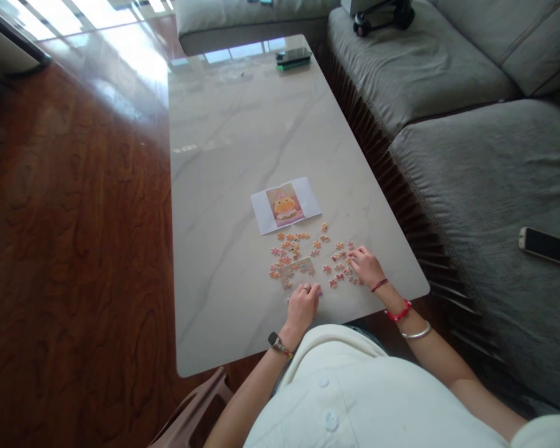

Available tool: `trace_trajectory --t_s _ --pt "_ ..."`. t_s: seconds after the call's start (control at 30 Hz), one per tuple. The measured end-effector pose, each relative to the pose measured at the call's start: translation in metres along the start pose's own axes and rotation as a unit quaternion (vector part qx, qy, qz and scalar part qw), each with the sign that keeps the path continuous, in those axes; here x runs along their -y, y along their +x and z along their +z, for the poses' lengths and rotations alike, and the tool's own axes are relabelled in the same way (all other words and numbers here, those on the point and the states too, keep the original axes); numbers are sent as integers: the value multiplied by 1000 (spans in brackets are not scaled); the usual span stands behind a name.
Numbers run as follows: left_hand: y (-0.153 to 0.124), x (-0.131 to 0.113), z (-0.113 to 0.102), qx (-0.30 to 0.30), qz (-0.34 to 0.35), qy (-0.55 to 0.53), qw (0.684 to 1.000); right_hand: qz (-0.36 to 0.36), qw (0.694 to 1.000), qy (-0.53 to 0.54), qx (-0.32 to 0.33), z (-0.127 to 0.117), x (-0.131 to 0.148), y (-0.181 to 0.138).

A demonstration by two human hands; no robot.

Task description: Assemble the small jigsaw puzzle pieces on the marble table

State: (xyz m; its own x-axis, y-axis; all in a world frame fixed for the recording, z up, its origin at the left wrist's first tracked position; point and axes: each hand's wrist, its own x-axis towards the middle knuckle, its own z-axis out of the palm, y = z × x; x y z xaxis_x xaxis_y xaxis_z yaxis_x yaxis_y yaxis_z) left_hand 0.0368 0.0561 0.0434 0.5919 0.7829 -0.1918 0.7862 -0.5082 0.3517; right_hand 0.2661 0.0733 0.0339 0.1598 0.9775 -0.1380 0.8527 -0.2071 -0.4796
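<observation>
Several small orange and pink jigsaw pieces point(293, 244) lie scattered on the pale marble table point(233, 162). A partly joined patch of pieces point(297, 270) sits just ahead of my left hand point(303, 305), which rests on the table with fingers curled, touching a piece at the patch's near edge. My right hand point(366, 264) lies over loose pieces point(338, 256) to the right, fingertips pinched down on them. A printed reference picture point(286, 205) of a yellow chick lies beyond the pieces.
A grey sofa point(471, 143) runs along the table's right side with a phone point(548, 247) on its cushion. A dark phone on a green object point(293, 58) lies at the table's far end. Wooden floor point(74, 218) spreads left.
</observation>
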Motion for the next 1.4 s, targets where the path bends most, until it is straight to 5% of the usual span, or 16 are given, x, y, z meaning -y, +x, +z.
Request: trace_trajectory --t_s 0.1,0.33,0.67,0.97,1.4 --pt "-2 1 -1 -23 -12 -25 999 -26 999 18 -8 0 11 -1" --pt "-23 20 -2 -92 -72 -39 992 -137 984 14 112 -2 20 -15" --pt "-33 17 -1 -76 -77 -33 994 -151 976 -71 140 6 23 -22" --pt "-25 9 -3 -49 -58 -33 997 -159 981 -39 103 8 32 -19" --pt "13 16 -15 -158 -44 -28 986 -158 985 -63 13 26 42 -14"
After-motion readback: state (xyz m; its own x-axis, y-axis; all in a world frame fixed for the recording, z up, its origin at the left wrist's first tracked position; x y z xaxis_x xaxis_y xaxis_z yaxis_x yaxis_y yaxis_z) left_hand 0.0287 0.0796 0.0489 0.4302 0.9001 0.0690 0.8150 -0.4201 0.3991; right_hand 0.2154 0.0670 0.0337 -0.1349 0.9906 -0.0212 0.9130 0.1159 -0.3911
